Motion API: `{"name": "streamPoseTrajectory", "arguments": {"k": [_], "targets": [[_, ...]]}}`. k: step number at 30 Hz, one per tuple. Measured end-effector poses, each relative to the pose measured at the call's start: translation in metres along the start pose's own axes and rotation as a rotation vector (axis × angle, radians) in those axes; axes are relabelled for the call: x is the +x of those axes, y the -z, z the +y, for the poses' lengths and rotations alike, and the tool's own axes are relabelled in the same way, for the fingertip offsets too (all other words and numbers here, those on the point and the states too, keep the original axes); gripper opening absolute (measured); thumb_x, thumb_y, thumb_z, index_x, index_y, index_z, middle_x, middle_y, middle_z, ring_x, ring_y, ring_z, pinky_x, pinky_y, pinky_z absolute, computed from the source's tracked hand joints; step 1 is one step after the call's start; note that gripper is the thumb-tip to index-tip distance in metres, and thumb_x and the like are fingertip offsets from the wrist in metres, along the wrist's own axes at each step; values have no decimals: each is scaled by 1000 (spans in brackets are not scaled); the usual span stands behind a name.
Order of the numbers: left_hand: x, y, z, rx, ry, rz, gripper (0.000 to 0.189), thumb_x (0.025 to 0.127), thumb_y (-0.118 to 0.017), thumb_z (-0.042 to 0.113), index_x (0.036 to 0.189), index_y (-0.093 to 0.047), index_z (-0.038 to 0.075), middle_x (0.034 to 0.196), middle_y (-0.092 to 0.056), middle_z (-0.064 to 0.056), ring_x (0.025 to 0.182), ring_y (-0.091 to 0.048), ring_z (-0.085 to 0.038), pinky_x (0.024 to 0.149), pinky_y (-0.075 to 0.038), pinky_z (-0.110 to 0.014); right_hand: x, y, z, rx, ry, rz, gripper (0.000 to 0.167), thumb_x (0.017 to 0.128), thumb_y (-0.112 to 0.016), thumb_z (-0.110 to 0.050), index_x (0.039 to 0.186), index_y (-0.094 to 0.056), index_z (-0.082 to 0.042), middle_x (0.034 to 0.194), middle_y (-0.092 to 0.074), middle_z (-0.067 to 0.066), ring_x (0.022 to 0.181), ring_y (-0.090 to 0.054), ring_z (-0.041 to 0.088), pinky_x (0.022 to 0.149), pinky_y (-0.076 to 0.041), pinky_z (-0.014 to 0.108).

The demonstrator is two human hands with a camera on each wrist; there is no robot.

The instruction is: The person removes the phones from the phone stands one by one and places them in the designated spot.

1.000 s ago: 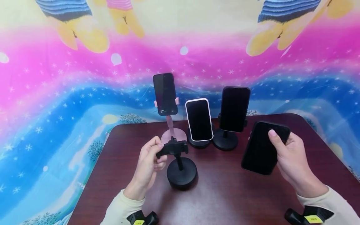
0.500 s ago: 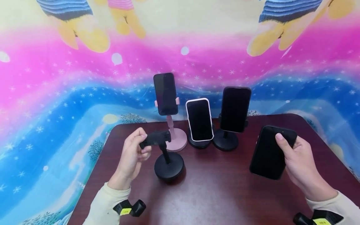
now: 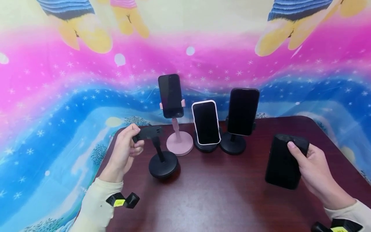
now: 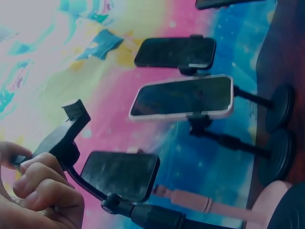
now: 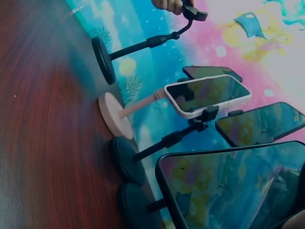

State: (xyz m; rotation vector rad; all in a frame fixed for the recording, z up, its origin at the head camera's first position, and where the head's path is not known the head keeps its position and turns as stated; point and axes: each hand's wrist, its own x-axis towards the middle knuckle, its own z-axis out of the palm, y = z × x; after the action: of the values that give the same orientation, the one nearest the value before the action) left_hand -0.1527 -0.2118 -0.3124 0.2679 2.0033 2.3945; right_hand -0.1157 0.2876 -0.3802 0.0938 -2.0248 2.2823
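My left hand (image 3: pixel 121 156) pinches the left end of the clamp on a black phone stand (image 3: pixel 163 165). That clamp holds no phone. The left wrist view shows thumb and fingers at one end of the clamp (image 4: pixel 59 138), its other jaw free. Whether the round base touches the table cannot be told. On the right, my right hand (image 3: pixel 317 175) grips a black smartphone (image 3: pixel 281 167) above the table, thumb on its face near the top. In the right wrist view this phone (image 5: pixel 228 186) fills the lower right corner; most of the hand is out of frame.
Along the back of the dark red table (image 3: pixel 214 193) stand a pink stand (image 3: pixel 179 143) with a black phone (image 3: pixel 171 96), a white-rimmed phone (image 3: pixel 206 124) on a black stand, and another black phone (image 3: pixel 243 111) on a black stand (image 3: pixel 233 145). A colourful printed cloth (image 3: pixel 191 71) hangs behind.
My left hand has moved left and farther back, taking the black stand along. My right hand has shifted right and slightly nearer with the smartphone. The phones on the back stands stay put.
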Motion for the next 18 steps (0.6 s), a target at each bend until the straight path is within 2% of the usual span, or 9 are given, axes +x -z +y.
{"name": "streamPoseTrajectory", "arguments": {"k": [6,13,18], "targets": [[8,17,-1,15,20,33,30,107,-33,12,79,-42,14,63,-34,9,51,-13,-13,54,-7,-32,0,9,6,-74,-65,1,20,107,-51,-16,105,-70,-23,91,-78,-10,79,-75,6,62,-60,26],[22,36,-9,-51,13,142,31,108,-31,12,78,-38,16,62,-34,9,50,-18,-8,55,-6,-30,-2,18,15,-294,-173,-18,19,108,-49,-25,106,-66,-32,92,-74,-19,81,-73,2,64,-60,25],[32,44,-15,-31,-6,158,28,108,-33,13,81,-37,16,65,-34,8,48,-24,-5,56,-7,-31,-1,25,19,-399,-201,-28,18,108,-48,-27,104,-64,-32,90,-73,-19,80,-72,3,65,-60,25]]}}
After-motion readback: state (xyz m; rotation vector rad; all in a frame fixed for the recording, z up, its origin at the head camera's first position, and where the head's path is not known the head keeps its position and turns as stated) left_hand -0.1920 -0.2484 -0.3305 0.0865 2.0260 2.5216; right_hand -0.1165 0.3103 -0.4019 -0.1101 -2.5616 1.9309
